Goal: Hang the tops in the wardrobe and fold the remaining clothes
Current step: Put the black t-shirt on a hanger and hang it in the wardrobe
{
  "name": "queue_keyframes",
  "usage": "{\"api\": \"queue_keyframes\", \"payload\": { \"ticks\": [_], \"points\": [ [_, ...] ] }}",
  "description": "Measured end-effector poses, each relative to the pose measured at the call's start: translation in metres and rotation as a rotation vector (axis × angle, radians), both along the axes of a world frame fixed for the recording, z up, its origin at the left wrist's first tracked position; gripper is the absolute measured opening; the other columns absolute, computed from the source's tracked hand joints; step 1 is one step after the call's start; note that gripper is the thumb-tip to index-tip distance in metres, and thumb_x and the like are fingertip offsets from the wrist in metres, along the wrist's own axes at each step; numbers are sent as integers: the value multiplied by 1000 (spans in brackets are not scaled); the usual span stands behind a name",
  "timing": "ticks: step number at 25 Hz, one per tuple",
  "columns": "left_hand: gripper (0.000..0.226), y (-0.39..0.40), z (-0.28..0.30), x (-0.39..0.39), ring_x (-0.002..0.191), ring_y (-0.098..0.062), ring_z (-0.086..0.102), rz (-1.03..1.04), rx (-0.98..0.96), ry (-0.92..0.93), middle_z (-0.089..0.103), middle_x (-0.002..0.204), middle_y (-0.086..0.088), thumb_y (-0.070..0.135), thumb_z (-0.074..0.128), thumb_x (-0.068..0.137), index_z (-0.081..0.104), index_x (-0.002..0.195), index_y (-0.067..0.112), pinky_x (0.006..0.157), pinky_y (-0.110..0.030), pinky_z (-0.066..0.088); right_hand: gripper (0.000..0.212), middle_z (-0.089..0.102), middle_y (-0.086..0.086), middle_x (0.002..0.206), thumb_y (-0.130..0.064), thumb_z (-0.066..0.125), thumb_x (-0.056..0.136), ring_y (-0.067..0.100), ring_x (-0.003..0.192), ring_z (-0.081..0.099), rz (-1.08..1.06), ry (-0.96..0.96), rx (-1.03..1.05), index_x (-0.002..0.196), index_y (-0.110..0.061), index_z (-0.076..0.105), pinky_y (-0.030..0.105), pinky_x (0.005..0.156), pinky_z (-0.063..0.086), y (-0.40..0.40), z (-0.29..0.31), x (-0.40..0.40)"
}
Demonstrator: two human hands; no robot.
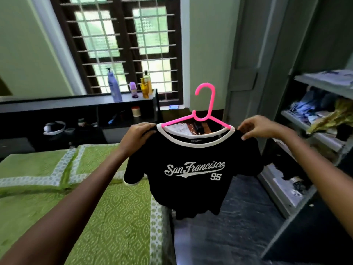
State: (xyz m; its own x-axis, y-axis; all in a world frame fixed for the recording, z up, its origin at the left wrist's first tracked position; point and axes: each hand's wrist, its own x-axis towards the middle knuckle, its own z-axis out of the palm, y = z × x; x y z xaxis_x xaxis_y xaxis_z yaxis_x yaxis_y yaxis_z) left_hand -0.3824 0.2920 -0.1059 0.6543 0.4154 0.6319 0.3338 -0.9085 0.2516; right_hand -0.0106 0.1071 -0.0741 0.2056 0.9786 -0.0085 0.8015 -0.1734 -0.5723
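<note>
Now two hands, left [140,133] and right [257,127], hold one black top [193,169] (one pink hanger [205,104]).

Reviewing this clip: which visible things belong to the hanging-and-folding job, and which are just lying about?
Job:
black T-shirt, held at both shoulders
pink hanger inside its collar
left hand
right hand
wardrobe shelves

Lying about:
lotion bottle
yellow bottles
green bedspread
small jar

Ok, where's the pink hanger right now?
In the head view, centre: the pink hanger sits inside the black T-shirt collar, held up between the left hand and right hand.
</note>
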Motion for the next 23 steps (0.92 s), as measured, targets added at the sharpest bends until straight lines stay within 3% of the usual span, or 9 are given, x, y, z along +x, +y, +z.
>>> {"api": "queue_keyframes", "payload": {
  "ticks": [2,5,10,12,14,17,20,23],
  "points": [
    [24,29,-7,30,81,-10,56,-33,-19,-11,67,87,-15,12,58,85,67,99,-6,73,-18,40,18,70,-3,69,-2,75,75,2,64,60,-103,88,124,72,-19,71,24,71,49,4,-4,24],
    [25,69,-19,91,80,-10,56,-127,-52,16,66,86,-15,13,58,85,67,99,-6,73,-18,41,16,70,-7,63,-2,73,77,-2,62,60,-167,171,234,73,-17,72,12,65,48,21,-9,51],
    [25,128,-22,209,82,-11,57,-219,-41,-7,68,85,-15,10,61,82,68,99,-6,74,-14,41,33,65,-1,71,0,80,63,9,67,58,-257,68,282,70,-26,62,34,71,48,60,-24,122],
    [22,152,-19,257,79,-9,57,-241,-52,-13,69,84,-15,9,62,82,69,98,-5,74,-4,38,24,66,-1,71,2,76,70,-3,63,57,-349,65,384,74,-21,68,23,69,48,68,-27,157],
    [20,174,-9,303,78,-3,54,-293,-75,-18,68,84,-15,5,63,82,69,99,-5,74,3,34,15,69,-11,71,0,71,78,-12,61,57,-412,138,456,92,-6,73,7,64,44,70,-20,185],
    [27,202,4,370,82,-7,56,-366,-88,-35,68,88,-14,15,60,85,68,105,-2,75,-11,40,20,65,-27,63,-8,65,85,-14,63,57,-441,188,447,104,-15,67,3,61,43,73,2,223],
    [41,223,6,438,83,-12,58,-444,-109,-48,67,89,-11,34,52,87,67,108,2,74,-26,42,13,66,-21,61,-15,59,90,-10,59,55,-550,250,441,96,-14,71,7,59,42,77,6,262],
    [41,235,9,516,85,-14,61,-537,-97,-30,66,90,-7,36,51,88,67,111,5,75,-25,42,13,66,-11,64,-14,62,88,-1,61,56,-685,290,490,78,-15,70,16,63,44,74,11,296]
  ]
}}
